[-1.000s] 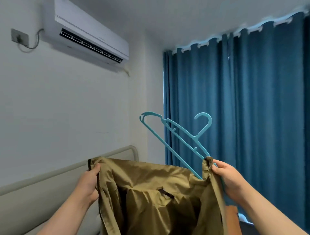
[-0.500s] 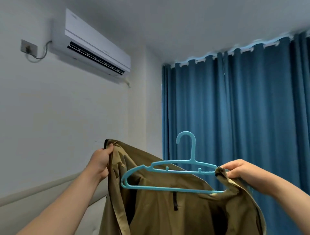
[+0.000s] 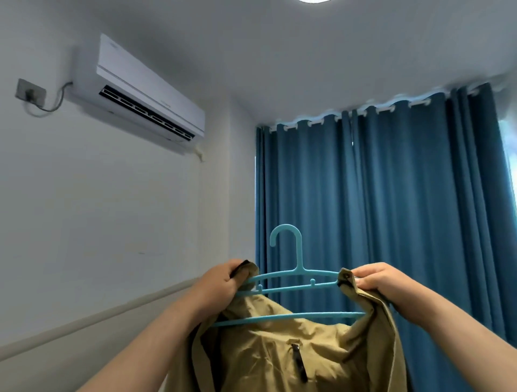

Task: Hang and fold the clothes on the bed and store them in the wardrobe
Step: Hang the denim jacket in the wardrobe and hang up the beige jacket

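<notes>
The big blue curtain (image 3: 391,209) fills the right side and the white wall (image 3: 98,223) fills the left. The view looks up more than it did half a second ago. So the air conditioner (image 3: 151,92) sits lower in the picture, and a bit of a ceiling light (image 3: 316,1) peeks in at the top.

The tan jacket (image 3: 279,349) is up in the air in front of the person, low in the middle of the view. It hangs down from both hands and runs out of the bottom of the picture.

The blue hanger (image 3: 293,277) sits at the jacket's top. It stands straight with its hook pointing up (a second ago it leaned hard to one side). Its right end is under the cloth. Its left end goes in behind the left hand; half a second ago that end stuck out bare, away from the hand.

The left hand (image 3: 221,282) has come in close to the hanger. Its fingers are curled tight round the jacket's edge, right at the hanger's left end. The right hand (image 3: 383,279) pinches the jacket's other edge over the hanger's right end, with thumb and fingers closed on the cloth. The two hands are level now and nearer each other than before.

A small dark zipper pull (image 3: 299,361) hangs on the jacket. A little grey socket (image 3: 29,89) is on the wall, left of the air conditioner.
</notes>
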`<state>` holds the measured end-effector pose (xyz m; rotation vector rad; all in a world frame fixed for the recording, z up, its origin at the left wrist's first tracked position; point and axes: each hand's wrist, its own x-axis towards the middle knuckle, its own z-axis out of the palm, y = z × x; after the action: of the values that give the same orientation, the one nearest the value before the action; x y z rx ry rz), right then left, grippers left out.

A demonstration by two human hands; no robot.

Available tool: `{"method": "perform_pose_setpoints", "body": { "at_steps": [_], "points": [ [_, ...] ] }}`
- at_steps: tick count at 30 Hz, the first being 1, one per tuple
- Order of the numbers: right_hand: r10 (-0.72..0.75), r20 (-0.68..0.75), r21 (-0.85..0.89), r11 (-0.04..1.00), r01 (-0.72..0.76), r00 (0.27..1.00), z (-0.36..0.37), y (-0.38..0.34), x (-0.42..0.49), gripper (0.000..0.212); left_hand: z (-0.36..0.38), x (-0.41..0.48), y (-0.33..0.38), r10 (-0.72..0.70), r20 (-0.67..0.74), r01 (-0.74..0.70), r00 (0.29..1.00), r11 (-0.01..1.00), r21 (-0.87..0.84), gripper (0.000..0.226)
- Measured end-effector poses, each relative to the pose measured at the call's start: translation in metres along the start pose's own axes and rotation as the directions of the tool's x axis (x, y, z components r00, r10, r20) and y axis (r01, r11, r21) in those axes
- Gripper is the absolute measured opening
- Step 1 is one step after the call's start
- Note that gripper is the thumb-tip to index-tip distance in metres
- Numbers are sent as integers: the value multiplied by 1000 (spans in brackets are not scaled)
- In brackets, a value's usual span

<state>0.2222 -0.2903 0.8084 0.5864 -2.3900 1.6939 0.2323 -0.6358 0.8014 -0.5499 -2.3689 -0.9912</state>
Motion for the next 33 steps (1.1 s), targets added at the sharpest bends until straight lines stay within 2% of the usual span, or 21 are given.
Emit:
{"method": "perform_pose_setpoints", "body": {
  "at_steps": [3,6,10,12,14,16,18,20,21,22,23,24,25,26,27,28,29,33],
  "points": [
    [-23,95,-66,997,29,995,-3,-2,-7,18,6,2,-4,3,25,-8,1000,976,216,16],
    [-19,143,-295,953,61,990,-3,-10,-12,21,9,5,-9,-4,-32,13,999,957,289,18],
    [-151,-22,-604,790,107,988,-5,-17,-6,11,15,13,-7,6,-97,23,995,956,294,21],
    [-224,-93,-645,756,112,970,-7,-15,-4,2,17,18,-3,17,-120,17,993,961,276,23],
    [-308,-134,-680,720,139,942,-9,-8,-2,11,19,22,2,21,-129,11,991,969,246,24],
    [-407,-126,-803,577,148,905,-15,1,2,10,20,25,6,27,-131,4,991,973,231,23],
    [-511,-53,-915,369,163,858,-17,11,6,10,23,28,8,29,-127,1,991,973,229,22],
    [-625,-18,-967,209,145,780,-22,22,9,11,24,31,8,14,-143,20,990,971,238,21],
    [-686,-69,-969,219,115,725,-28,26,9,14,21,32,7,2,-174,39,985,971,235,20],
    [-709,-162,-958,281,64,686,-36,29,9,15,16,33,3,-11,-217,59,976,974,218,21],
    [-672,-271,-924,382,9,689,-45,30,7,14,10,34,-2,-22,-258,73,966,979,190,22],
    [-586,-360,-863,505,-20,726,-53,30,6,13,5,33,-7,-26,-285,76,958,983,168,24],
    [-439,-414,-748,663,-23,797,-61,29,6,14,1,31,-12,-22,-292,71,956,984,161,23],
    [-279,-425,-560,828,-8,861,-67,27,7,16,-3,30,-16,-11,-288,60,958,985,163,22],
    [-163,-413,-334,942,17,896,-71,25,9,18,-5,29,-19,5,-276,44,961,984,172,20],
    [-82,-397,-133,991,31,914,-75,22,11,20,-6,28,-21,26,-256,24,966,981,190,19],
    [-35,-380,-5,999,36,924,-77,20,11,21,-7,27,-22,49,-230,3,972,975,220,18],
    [22,-376,162,986,42,926,-89,15,12,23,-14,26,-22,124,-140,-62,982,921,385,14]
  ]
}}
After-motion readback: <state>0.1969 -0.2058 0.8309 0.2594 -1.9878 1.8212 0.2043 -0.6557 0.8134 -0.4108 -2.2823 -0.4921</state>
